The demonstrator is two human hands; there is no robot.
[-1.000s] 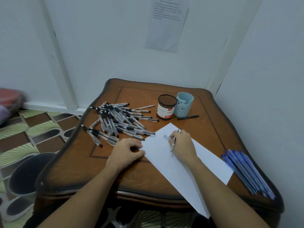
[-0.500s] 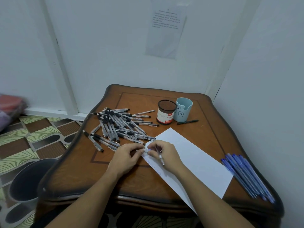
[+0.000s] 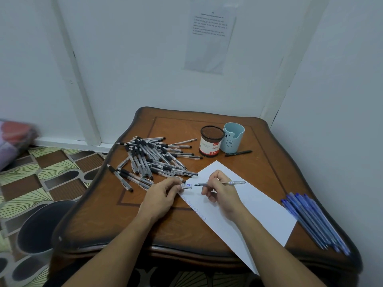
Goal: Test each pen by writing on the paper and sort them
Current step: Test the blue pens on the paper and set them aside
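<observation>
Head view: your right hand (image 3: 222, 192) grips a clear pen (image 3: 236, 182) in curled fingers, its bare tip pointing at your left hand (image 3: 163, 195), which pinches a clear cap (image 3: 186, 185) just short of that tip. The paper (image 3: 248, 206) lies under your right hand, and its edge beside your left hand bears blue scribbles. A pile of pens (image 3: 153, 160) lies just beyond your left hand, the blue pens (image 3: 315, 220) lie well right of your right hand, and a mesh holder (image 3: 211, 141) and a blue cup (image 3: 233, 137) stand beyond it.

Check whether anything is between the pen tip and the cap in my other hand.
Nothing visible. The pen in the right hand points at the cap pinched by the left hand; only paper lies under the gap.
</observation>
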